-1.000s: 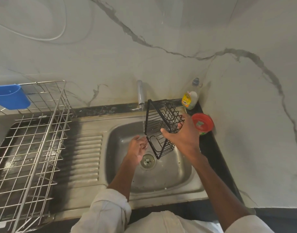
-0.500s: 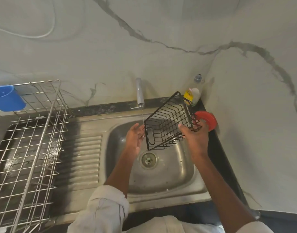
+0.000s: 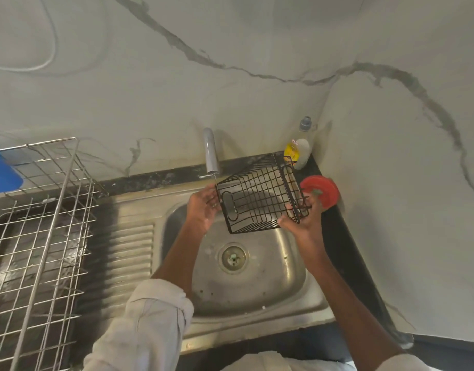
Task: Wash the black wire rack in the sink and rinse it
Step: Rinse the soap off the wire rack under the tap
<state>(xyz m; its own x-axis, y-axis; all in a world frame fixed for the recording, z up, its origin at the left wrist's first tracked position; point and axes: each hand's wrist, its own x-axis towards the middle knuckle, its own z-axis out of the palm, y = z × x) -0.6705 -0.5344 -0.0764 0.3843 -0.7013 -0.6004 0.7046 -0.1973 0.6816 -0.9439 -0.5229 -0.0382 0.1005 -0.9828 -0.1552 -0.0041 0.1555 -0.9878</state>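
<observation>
While we look down from the head camera, we hold the black wire rack (image 3: 260,194) tilted in the air above the sink (image 3: 284,277), just below the tap (image 3: 211,153). Our right hand (image 3: 304,220) grips its lower right corner, fingers curled round the wires. Our left hand (image 3: 203,207) touches the rack's left end with fingers only loosely bent (whether they actually close on a wire we cannot tell). A thin stream of water falls from the tap beside the rack's left edge. Behind the rack a soap bottle (image 3: 300,148) stands in the corner, near a red lid (image 3: 321,191) on the dark counter. At the left a steel dish rack (image 3: 43,223) carries a blue cup (image 3: 1,175).
</observation>
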